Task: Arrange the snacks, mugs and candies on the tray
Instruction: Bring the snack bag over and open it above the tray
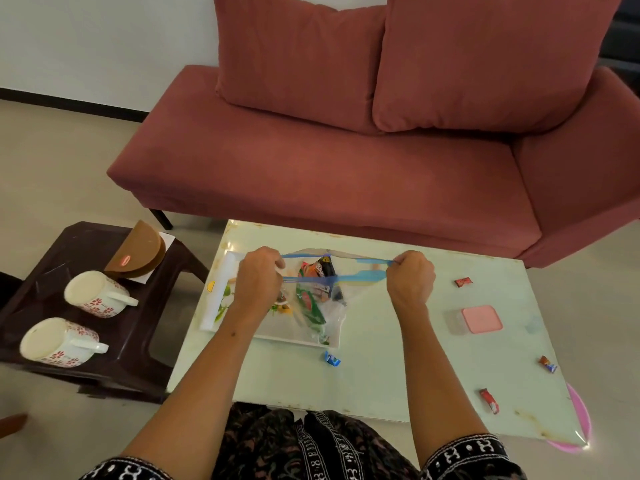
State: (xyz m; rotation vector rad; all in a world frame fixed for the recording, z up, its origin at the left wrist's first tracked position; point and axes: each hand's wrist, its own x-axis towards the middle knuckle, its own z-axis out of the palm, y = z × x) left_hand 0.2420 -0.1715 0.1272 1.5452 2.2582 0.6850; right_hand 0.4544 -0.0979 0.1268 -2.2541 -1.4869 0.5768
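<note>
A clear zip bag (pixel 332 306) with a blue seal strip hangs over the white tray (pixel 216 296) on the pale table. Inside it are snack packets (pixel 317 271), orange, green and black. My left hand (pixel 259 278) pinches the bag's left top edge and my right hand (pixel 410 277) pinches its right top edge, pulling the mouth apart. Two white mugs with red flowers, one farther back (pixel 95 294) and one nearer (pixel 57 342), lie on their sides on a dark stool at the left. Wrapped candies lie loose on the table: a blue one (pixel 332 359), and red ones (pixel 464 282) (pixel 489 400).
A clear box with a pink lid (pixel 479 319) sits at the table's right. Another candy (pixel 548 364) lies near the right edge. A brown folded packet (pixel 140 251) rests on the stool (pixel 145 327). A red sofa (pixel 346 161) stands behind the table.
</note>
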